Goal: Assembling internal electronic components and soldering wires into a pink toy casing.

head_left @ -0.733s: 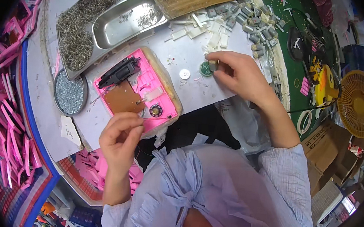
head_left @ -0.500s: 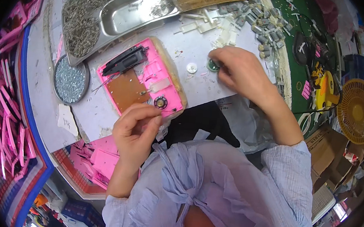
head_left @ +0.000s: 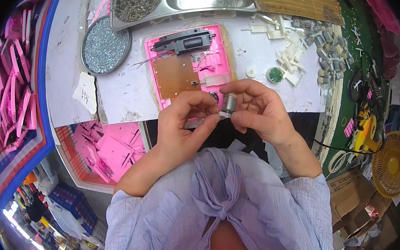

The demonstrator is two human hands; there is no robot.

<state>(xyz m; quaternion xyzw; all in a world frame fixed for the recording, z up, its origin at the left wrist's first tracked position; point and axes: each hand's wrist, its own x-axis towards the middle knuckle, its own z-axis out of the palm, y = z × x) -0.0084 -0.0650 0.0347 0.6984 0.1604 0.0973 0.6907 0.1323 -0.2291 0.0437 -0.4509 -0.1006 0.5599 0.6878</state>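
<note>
My right hand point(head_left: 264, 113) is closed, its thumb and fingers around a small silver cylindrical motor point(head_left: 230, 103). Right beside it, my left hand point(head_left: 188, 120) pinches a small white part point(head_left: 223, 114) at the motor's lower end. Both hands are over the front edge of an open pink plastic housing point(head_left: 224, 55). Inside the housing are a brown board point(head_left: 173, 74), a black mechanism point(head_left: 184, 41) with thin wires and a whitish block point(head_left: 213, 80). My hands partly hide the housing's near right corner. Whether the white part is fixed to the motor I cannot tell.
Right of the housing are a white disc point(head_left: 250, 73), a round green-filled container point(head_left: 274, 75), white plastic pieces point(head_left: 291, 56) and several motors point(head_left: 329, 53). A metal tray point(head_left: 161, 6) of small metal parts stands behind; a bowl point(head_left: 105, 46) of screws sits left.
My right hand has left the round green container and come to my left hand at the housing. A motor now shows in it, and a small white part is at my left fingertips. The view has shifted.
</note>
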